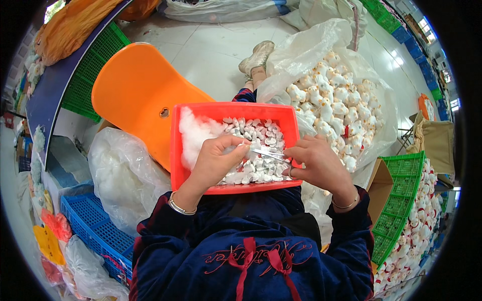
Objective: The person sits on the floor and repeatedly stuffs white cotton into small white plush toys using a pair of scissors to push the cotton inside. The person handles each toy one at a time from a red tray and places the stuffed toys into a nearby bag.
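A red plastic tub [236,189] rests on my lap, with white fluffy stuffing [193,133] at its left and many small white fabric pieces [263,134] in the rest of it. Over the tub, my left hand [216,159] pinches a small white piece [246,148] between thumb and fingertips. My right hand [321,163] grips a slim metal scissor-handled tool [271,154], fingers at its loops. Its tip points left and meets the small piece at my left fingertips. Whether the tool is scissors or forceps is too small to tell.
An orange chair [135,100] stands beyond the tub at left. A clear bag of stuffing [118,175] and a blue crate [95,220] lie left. At right are a large plastic bag of small white plush toys [336,100] and a green crate [399,200].
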